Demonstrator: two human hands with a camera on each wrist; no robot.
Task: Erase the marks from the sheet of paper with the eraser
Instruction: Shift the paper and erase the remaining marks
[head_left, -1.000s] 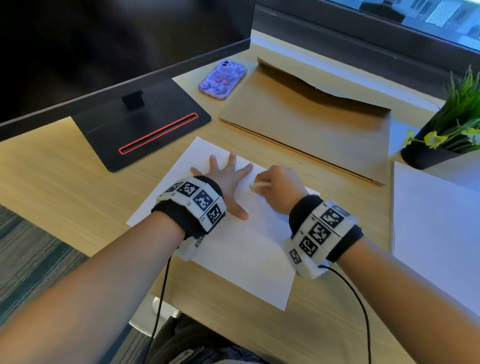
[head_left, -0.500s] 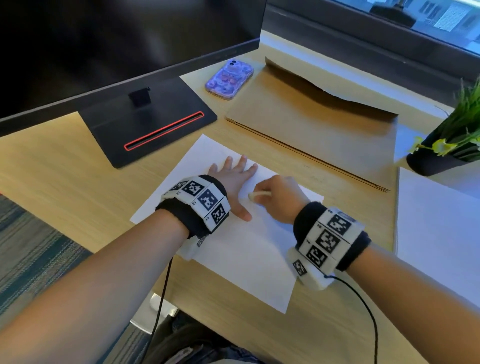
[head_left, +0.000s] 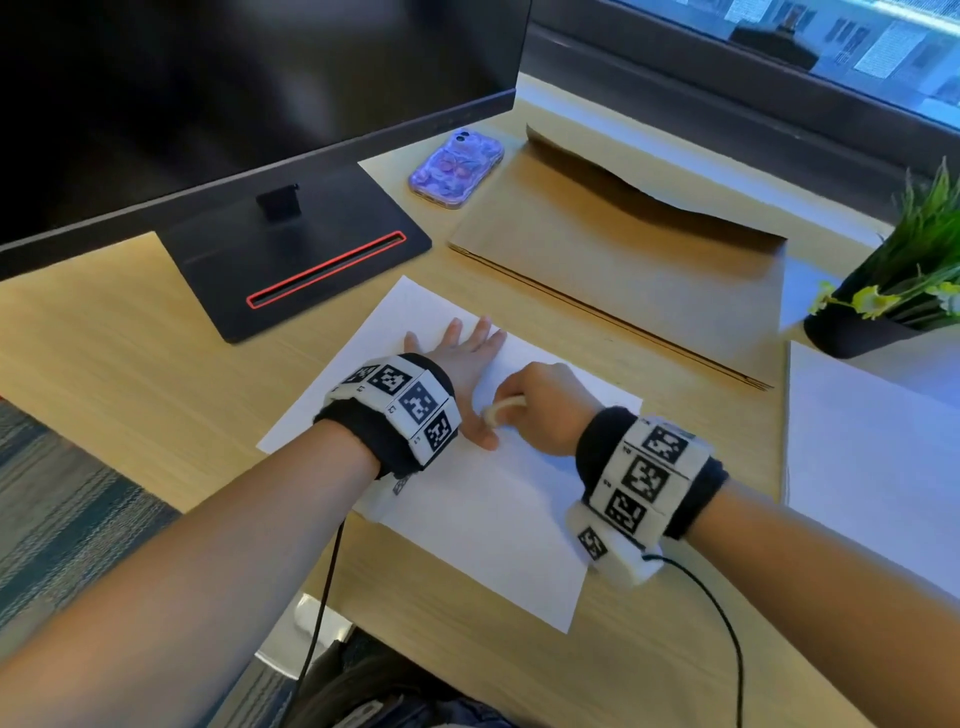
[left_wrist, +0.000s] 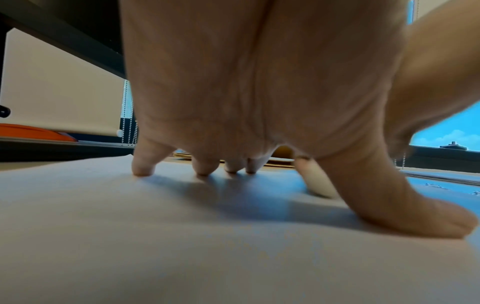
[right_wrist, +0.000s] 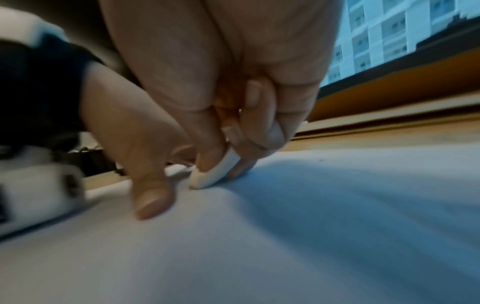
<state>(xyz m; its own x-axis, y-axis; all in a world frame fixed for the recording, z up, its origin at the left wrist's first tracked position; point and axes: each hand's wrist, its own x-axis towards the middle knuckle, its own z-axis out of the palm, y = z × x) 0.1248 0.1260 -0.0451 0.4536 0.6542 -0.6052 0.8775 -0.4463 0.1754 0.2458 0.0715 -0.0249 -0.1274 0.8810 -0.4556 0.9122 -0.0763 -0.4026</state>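
A white sheet of paper (head_left: 483, 514) lies on the wooden desk. My left hand (head_left: 470, 364) presses flat on it with straight, spread fingers (left_wrist: 141, 166) and the thumb (left_wrist: 405, 209) out to the side. My right hand (head_left: 540, 402) pinches a small white eraser (head_left: 501, 408) between thumb and fingers, its tip down on the paper (right_wrist: 311, 226) just beside the left thumb. In the right wrist view the eraser (right_wrist: 213, 172) touches the sheet. The same eraser (left_wrist: 318, 181) shows behind my left thumb. I can make out no marks under the hands.
A monitor base (head_left: 291, 260) stands at the back left, a phone (head_left: 457, 169) behind the paper. A brown envelope (head_left: 623, 254) lies at the back right. A potted plant (head_left: 893, 291) and another white sheet (head_left: 872, 457) are on the right.
The right hand has slid the eraser nearer and to the left, close to the left thumb. The left hand stays pressed on the paper.
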